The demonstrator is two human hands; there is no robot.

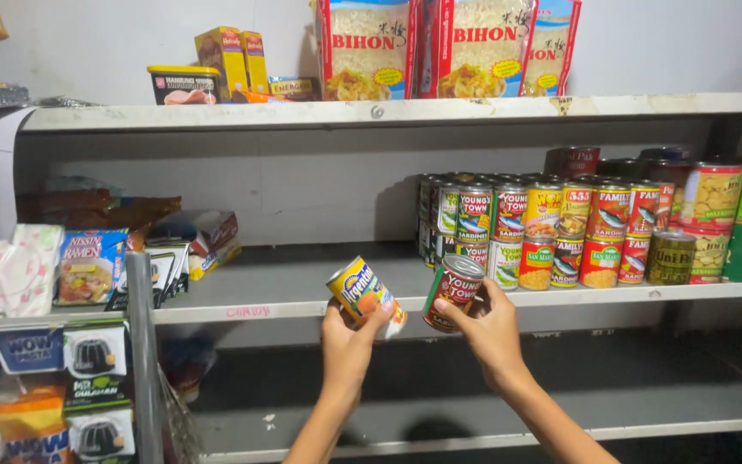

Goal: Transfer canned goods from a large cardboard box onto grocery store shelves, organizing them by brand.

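Head view. Both hands are raised to the front edge of the middle shelf (pixel 302 302). The left hand (pixel 347 344) is closed around a yellow-and-blue can (pixel 362 292), tilted with its top leaning left, held just in front of the shelf lip. The right hand (pixel 491 331) grips a red-and-green can (pixel 453 290) by its lower side; this can also tilts and hangs at the lip, not yet set down.

Progress, as I judge it: a block of stacked cans (pixel 551 228) already fills the right half of the shelf, in two tiers. The two cans in hand are not yet placed, so stocking looks partly done.

Room: the shelf surface left of the stack is bare up to the noodle packets (pixel 92 266) and small boxes (pixel 203 236) at far left. Headroom is limited by the upper shelf (pixel 216 116) above. The lower shelf (pixel 440 412) shows open surface. A grey upright post (pixel 143 361) stands at left, well apart from the hands.
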